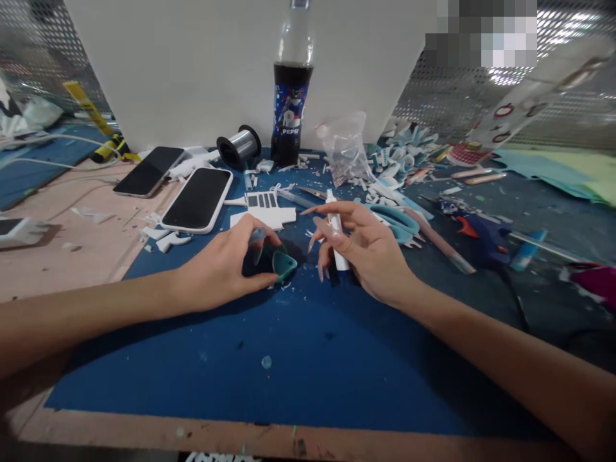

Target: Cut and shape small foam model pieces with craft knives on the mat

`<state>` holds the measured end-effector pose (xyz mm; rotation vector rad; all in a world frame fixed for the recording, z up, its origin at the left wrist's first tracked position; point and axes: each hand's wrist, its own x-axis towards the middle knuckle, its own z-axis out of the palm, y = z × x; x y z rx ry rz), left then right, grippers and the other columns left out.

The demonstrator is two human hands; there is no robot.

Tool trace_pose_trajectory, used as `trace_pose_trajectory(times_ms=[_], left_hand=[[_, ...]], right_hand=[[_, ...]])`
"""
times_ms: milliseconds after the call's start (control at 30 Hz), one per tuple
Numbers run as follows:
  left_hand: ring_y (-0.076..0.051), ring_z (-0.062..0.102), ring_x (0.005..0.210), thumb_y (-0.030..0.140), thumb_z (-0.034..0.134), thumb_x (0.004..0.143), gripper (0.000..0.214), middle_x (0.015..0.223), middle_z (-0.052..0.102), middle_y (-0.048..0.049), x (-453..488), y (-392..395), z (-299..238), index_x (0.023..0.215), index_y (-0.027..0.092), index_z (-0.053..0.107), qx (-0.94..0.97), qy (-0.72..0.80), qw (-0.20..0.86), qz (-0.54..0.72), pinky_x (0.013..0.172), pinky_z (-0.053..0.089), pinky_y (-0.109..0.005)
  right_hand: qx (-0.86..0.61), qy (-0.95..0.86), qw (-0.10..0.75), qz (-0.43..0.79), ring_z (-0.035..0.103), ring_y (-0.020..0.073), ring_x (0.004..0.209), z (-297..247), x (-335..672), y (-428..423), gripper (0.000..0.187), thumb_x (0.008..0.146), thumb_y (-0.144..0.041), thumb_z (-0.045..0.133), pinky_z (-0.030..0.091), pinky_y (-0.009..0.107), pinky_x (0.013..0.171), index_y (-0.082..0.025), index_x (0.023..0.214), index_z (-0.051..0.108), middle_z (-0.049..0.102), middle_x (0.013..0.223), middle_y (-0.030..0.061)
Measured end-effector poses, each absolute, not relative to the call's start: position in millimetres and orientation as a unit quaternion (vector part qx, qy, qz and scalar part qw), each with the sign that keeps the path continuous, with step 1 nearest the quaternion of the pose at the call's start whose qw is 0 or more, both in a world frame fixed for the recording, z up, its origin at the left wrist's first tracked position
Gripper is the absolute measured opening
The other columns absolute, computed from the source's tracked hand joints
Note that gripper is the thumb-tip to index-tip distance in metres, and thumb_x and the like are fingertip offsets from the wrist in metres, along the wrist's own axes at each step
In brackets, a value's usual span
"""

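Observation:
My left hand (226,260) rests on the blue mat (289,359), thumb and fingers curved round a small teal piece (283,264) with a pointed end and a tiny hole. Part of that piece is hidden by the fingers. Just to the right, my right hand (370,250) grips a slim white tube with a narrow nozzle (340,260), nozzle pointing up and away. Behind the hands lies a white flat cut-out piece (262,212) with dark slots. Light blue scissors handles (397,221) lie beyond my right hand.
A Pepsi bottle (290,109) stands at the back beside a wire spool (239,146). Two phones (197,200) lie at left. White and blue scraps (404,157), a clear plastic bag (346,147) and a glue gun (488,237) crowd the right. A white panel (192,70) rises behind.

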<state>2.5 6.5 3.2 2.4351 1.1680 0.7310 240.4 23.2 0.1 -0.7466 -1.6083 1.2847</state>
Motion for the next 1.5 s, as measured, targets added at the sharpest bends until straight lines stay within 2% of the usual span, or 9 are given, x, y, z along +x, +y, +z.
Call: trace_pose_trajectory(times_ms=[200,300,400,500,567,700,833,1067,1500], left_hand=[[-0.023,0.062,0.111,0.021,0.056,0.088,0.019,0.119,0.063,-0.0122,-10.2,1.6,7.6,0.096,0.023,0.038,0.891,0.303,0.215,0.260,0.087,0.056,-0.039],[-0.026,0.057,0.113,0.018,0.061,0.083,0.026,0.115,0.063,-0.0145,-12.6,-2.1,8.8,0.094,0.022,0.038,0.918,0.237,0.101,0.301,0.091,0.053,-0.045],[-0.028,0.056,0.100,0.021,0.063,0.079,0.025,0.105,0.066,-0.0146,-14.5,-6.5,6.8,0.092,0.020,0.041,0.927,0.199,-0.009,0.317,0.081,0.054,-0.045],[-0.029,0.057,0.094,0.025,0.059,0.079,0.019,0.103,0.068,-0.0141,-15.0,-9.7,3.9,0.090,0.021,0.044,0.933,0.194,-0.041,0.299,0.076,0.054,-0.045],[-0.029,0.058,0.091,0.028,0.056,0.079,0.014,0.101,0.069,-0.0117,-15.0,-11.2,2.0,0.087,0.022,0.046,0.933,0.198,-0.045,0.299,0.071,0.054,-0.045],[-0.029,0.062,0.090,0.023,0.055,0.077,0.009,0.100,0.071,-0.0099,-16.3,-14.0,-0.5,0.083,0.024,0.049,0.932,0.191,-0.061,0.303,0.068,0.055,-0.043],[-0.026,0.065,0.089,0.021,0.054,0.079,0.004,0.100,0.072,-0.0087,-16.5,-14.0,3.3,0.079,0.023,0.051,0.939,0.172,-0.091,0.283,0.070,0.059,-0.041],[-0.021,0.070,0.078,0.018,0.062,0.088,0.015,0.085,0.075,-0.0056,-6.8,-11.8,10.8,0.076,0.021,0.053,0.939,0.185,-0.107,0.268,0.069,0.062,-0.034],[-0.021,0.066,0.081,0.022,0.058,0.092,0.019,0.090,0.069,-0.0042,-9.4,-14.9,3.7,0.079,0.024,0.045,0.920,0.279,-0.013,0.273,0.068,0.057,-0.035]], right_hand=[[-0.198,-0.599,0.438,0.641,0.064,0.0127,0.054,-0.5,247.0,23.4,0.078,0.058,-0.052,0.086,0.055,0.027,0.049,-0.019,0.122,0.054,0.069,0.097,0.0053],[-0.215,-0.597,0.437,0.637,0.064,0.0125,0.050,1.2,247.5,20.2,0.058,0.059,-0.033,0.090,0.052,0.023,0.043,-0.019,0.107,0.060,0.072,0.081,0.0014],[-0.255,-0.581,0.454,0.625,0.056,0.0085,0.037,4.2,247.1,16.1,0.022,0.074,-0.031,0.079,0.042,0.016,0.033,-0.019,0.081,0.063,0.063,0.057,-0.0043],[-0.285,-0.564,0.451,0.630,0.047,0.0061,0.029,7.3,244.2,15.8,0.039,0.087,-0.046,0.062,0.035,0.015,0.027,-0.017,0.063,0.061,0.058,0.047,-0.0028],[-0.302,-0.562,0.428,0.640,0.047,0.0067,0.028,8.6,239.9,19.2,0.042,0.090,-0.050,0.055,0.036,0.015,0.027,-0.016,0.068,0.065,0.057,0.044,-0.0026],[-0.318,-0.578,0.376,0.651,0.045,0.0067,0.026,8.9,227.0,31.8,0.030,0.087,-0.043,0.064,0.035,0.014,0.026,-0.017,0.073,0.059,0.058,0.043,-0.0055],[-0.330,-0.620,0.381,0.601,0.040,0.0040,0.024,8.2,216.7,40.7,0.043,0.083,-0.039,0.071,0.030,0.012,0.024,-0.019,0.057,0.044,0.054,0.037,-0.0067],[-0.349,-0.664,0.375,0.545,0.039,0.0025,0.025,8.7,215.4,38.9,0.043,0.087,-0.037,0.068,0.034,0.013,0.028,-0.018,0.055,0.046,0.049,0.036,-0.0082],[-0.354,-0.665,0.354,0.554,0.038,0.0050,0.022,8.4,217.9,41.0,0.045,0.087,-0.037,0.067,0.031,0.017,0.024,-0.021,0.052,0.044,0.048,0.036,-0.0082]])
